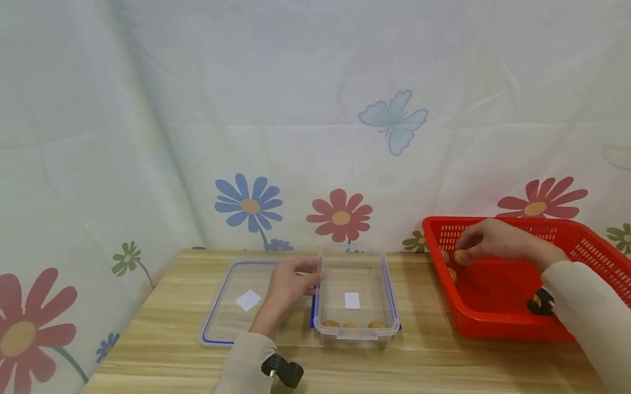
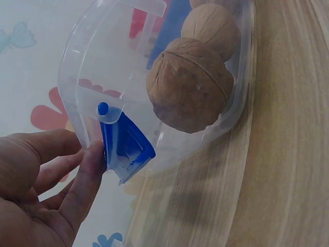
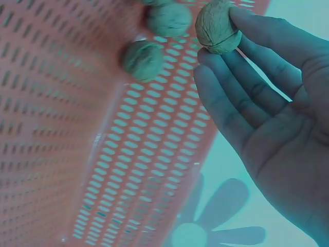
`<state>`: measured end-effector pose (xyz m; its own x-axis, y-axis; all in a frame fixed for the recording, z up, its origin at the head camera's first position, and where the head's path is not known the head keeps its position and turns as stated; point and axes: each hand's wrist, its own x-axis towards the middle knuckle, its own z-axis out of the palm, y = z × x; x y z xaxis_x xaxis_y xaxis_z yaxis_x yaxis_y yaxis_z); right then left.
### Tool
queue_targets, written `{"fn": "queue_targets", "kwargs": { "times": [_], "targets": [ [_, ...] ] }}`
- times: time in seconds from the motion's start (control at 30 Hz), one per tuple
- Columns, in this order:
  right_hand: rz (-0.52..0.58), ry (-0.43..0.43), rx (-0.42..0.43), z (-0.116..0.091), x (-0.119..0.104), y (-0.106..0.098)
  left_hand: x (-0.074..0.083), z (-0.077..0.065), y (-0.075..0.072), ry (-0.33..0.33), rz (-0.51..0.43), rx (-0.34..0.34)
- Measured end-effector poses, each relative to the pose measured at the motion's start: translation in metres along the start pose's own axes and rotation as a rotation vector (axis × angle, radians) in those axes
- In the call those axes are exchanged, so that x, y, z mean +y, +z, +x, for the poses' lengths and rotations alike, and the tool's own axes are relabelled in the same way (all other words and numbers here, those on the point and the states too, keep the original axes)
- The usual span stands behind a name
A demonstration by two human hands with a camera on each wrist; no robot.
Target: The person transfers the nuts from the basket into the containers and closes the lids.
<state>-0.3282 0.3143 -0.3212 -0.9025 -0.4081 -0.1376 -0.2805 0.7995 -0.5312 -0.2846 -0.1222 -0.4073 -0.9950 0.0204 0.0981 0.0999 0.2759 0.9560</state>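
A clear plastic container [image 1: 358, 334] stands on the table with several walnuts [image 2: 190, 85] in a row along its near end. My left hand [image 1: 288, 284] pinches its left rim between thumb and fingers, beside a blue latch [image 2: 126, 144] that hangs down. Over at the right, my right hand [image 1: 491, 239] reaches into a red basket [image 1: 517, 324]. Its thumb and fingertips pinch one walnut [image 3: 218, 28], held close to the basket's left side. Other walnuts [image 3: 144, 60] lie in the corner beside it.
Left of the container lies a clear lid [image 1: 222, 322] with a blue seal and a white label. All of this is on a wooden table [image 1: 416, 373]. Behind it hangs a pale curtain [image 1: 285, 71] printed with flowers and a butterfly.
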Motion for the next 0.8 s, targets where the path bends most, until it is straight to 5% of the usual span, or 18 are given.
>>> {"fn": "queue_targets", "kwargs": {
  "times": [0.4, 0.8],
  "targets": [
    [-0.029, -0.081, 0.188, -0.011, -0.034, -0.014, 0.001, 0.0, 0.001, -0.014, 0.009, 0.004],
    [-0.009, -0.178, 0.26, -0.025, -0.076, -0.012, 0.001, -0.001, 0.001, -0.019, 0.009, 0.01]
  ]
}}
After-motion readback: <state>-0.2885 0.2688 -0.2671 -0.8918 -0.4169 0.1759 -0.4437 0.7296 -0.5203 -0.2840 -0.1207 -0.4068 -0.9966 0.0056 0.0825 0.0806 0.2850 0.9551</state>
